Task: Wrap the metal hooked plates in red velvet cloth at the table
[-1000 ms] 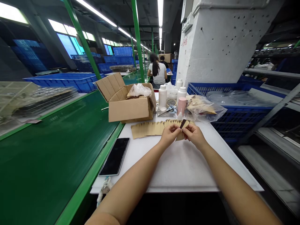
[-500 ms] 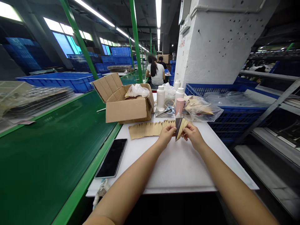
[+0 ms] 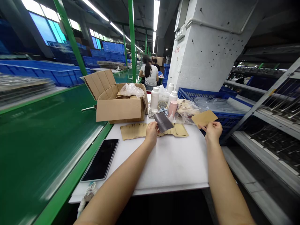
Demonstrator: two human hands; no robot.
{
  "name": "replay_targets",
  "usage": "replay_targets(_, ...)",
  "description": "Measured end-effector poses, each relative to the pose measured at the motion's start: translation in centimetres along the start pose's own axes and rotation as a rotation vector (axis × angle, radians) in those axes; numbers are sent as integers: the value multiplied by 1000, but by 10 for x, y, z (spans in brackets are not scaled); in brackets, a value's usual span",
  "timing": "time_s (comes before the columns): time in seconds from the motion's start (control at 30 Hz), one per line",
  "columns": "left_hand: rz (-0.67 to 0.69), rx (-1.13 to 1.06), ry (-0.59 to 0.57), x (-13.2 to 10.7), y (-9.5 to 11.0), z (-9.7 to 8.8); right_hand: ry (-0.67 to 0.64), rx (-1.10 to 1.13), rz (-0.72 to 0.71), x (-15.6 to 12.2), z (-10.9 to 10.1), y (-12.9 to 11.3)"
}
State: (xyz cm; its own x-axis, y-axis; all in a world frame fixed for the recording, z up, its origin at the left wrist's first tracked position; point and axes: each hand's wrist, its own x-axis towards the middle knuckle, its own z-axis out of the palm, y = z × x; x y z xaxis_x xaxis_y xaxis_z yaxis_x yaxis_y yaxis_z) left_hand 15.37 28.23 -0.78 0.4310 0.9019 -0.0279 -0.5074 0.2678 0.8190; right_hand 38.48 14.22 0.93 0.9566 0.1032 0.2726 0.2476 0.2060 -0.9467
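My left hand pinches a dark grey sheet over a row of tan paper pieces fanned across the white table. Off the table's right edge, my right hand pinches a tan backing sheet, held apart from the dark one. Both hands are closed on their sheets.
An open cardboard box with a plastic bag stands at the back left. White bottles, a pink bottle and a bagged bundle lie behind. A phone lies by the green conveyor. Blue crates and shelving are right. A person sits far back.
The two sheets, held together between both hands before, are now pulled apart. My right hand has carried the tan sheet right; my left keeps the dark sheet. The camera has swung right.
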Motion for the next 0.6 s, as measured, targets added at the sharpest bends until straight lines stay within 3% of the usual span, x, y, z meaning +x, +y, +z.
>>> replay_targets(0.1,-35,-56,23,-3,1,6,32,-154,-123,24,-20,-12)
replay_targets(0.17,-80,-105,43,-7,-2,13,-41,-348,-267,38,-31,-16)
replay_targets(0.27,-146,-182,42,-6,-7,17,-335,-716,-559,57,-35,-9)
replay_targets(0.33,-152,-159,-29,-4,-10,17,-517,-931,-653,70,-28,0)
replay_targets(0.47,-204,-141,-122,-5,-11,18,-665,-1233,-483,97,4,10)
replay_targets(0.6,-238,-139,-125,-10,-10,17,-687,-1256,-342,119,39,-2)
